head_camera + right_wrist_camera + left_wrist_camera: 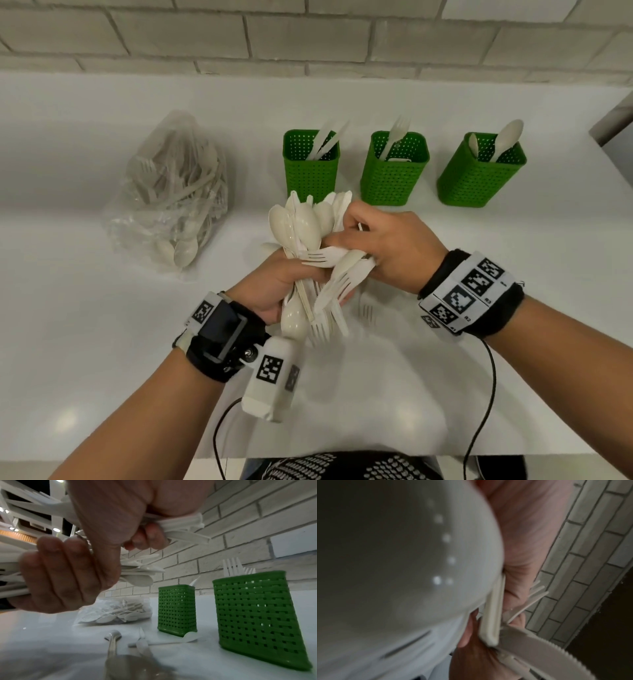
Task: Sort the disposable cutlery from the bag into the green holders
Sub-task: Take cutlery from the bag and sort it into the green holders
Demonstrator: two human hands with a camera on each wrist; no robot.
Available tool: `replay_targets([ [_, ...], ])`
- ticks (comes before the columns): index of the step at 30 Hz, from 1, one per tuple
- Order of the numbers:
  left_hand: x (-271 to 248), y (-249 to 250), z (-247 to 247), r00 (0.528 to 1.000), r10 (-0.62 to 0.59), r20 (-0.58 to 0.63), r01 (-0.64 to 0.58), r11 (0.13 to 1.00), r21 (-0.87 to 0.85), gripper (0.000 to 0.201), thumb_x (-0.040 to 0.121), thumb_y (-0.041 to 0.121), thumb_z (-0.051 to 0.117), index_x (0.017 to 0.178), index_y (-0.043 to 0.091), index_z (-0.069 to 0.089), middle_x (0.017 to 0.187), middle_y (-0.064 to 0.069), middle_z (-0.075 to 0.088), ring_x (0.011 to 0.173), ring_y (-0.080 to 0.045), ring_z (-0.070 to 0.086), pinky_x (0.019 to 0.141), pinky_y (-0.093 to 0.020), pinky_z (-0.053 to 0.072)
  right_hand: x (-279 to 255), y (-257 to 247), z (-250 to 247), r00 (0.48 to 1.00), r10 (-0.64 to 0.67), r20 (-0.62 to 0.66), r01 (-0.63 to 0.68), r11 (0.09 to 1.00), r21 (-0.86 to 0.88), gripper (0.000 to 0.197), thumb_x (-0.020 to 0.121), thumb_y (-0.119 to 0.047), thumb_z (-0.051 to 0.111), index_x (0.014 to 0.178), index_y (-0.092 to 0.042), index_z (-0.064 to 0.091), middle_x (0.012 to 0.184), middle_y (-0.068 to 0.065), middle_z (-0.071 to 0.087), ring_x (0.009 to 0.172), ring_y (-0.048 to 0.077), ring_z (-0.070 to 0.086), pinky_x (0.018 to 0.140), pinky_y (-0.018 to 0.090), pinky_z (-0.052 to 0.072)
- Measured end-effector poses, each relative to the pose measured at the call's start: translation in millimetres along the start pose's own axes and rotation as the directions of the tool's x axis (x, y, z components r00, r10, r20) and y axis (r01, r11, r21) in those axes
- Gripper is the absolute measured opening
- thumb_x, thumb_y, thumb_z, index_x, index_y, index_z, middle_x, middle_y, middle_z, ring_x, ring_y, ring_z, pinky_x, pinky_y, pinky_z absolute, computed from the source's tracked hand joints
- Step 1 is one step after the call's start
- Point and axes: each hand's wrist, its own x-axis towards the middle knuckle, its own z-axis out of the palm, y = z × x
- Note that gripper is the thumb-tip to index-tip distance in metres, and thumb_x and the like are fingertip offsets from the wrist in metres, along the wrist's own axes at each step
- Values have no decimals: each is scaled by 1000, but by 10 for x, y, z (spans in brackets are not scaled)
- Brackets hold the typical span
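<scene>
The left hand (274, 291) grips the mixed cutlery bundle (308, 246) upright; the right hand's (394, 253) fingers pinch pieces at its right, nearest the green holders (394, 178) beyond.

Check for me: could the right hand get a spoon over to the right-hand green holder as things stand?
Probably yes. The right hand pinches cutlery in the bundle that the left hand grips; nothing stands between it and the right-hand holder, whose top is open.
</scene>
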Motion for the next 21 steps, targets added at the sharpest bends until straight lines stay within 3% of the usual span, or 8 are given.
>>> replay_targets([
  [3,-32,-26,-5,998,-53,43,53,999,-6,47,78,-9,56,125,-13,52,98,-23,63,79,-31,65,71,-36,54,3,35,-64,999,-28,35,31,997,-73,20,70,-14,83,85,-16,71,83,4,56,61,23,54,39,32,43],
  [6,-74,1,-6,997,-45,55,46,999,-17,36,75,-8,52,109,-3,63,86,-20,66,71,-29,67,65,-36,56,2,97,-143,990,-40,138,58,990,-131,13,78,-21,67,89,-14,69,87,5,60,70,24,56,42,21,30],
  [9,-83,15,-54,998,-49,-46,49,999,9,21,70,-3,57,86,2,69,76,-17,66,67,-29,67,66,-35,57,-64,329,-222,977,90,195,-55,982,-180,15,78,-28,59,85,-16,63,81,0,59,73,22,51,48,16,14],
  [11,-70,17,-107,993,-23,-118,20,999,-30,15,68,-3,60,81,2,65,70,-15,63,65,-28,66,68,-37,57,-147,539,-245,947,254,195,-222,960,-169,13,80,-29,62,78,-16,63,73,0,57,76,25,52,49,23,27],
  [13,-73,38,-155,987,17,-158,-30,996,-82,16,68,-3,61,83,4,63,68,-12,61,66,-27,66,69,-38,58,-209,648,-250,885,379,272,-349,925,-154,19,82,-38,65,82,-20,70,73,4,59,78,29,56,60,35,42],
  [15,-80,68,-210,984,48,-174,-68,992,-111,16,69,-1,61,84,5,62,68,-10,62,67,-25,67,70,-38,58,-227,644,-226,828,410,382,-406,909,-95,24,79,-43,73,96,-26,73,81,5,68,80,27,61,70,38,48],
  [17,-86,95,-252,981,59,-184,-83,989,-126,16,70,0,60,85,6,62,69,-8,62,68,-24,67,70,-38,58,-210,586,-163,763,399,509,-440,897,-44,34,73,-36,81,105,-29,71,88,-2,72,84,21,65,72,35,51],
  [21,-102,129,-279,975,80,-208,-108,986,-130,18,70,1,60,87,6,62,70,-7,62,69,-23,67,71,-37,59,-141,532,49,686,398,609,-390,908,-153,49,70,-39,79,117,-39,66,96,-9,72,90,16,63,75,33,53],
])
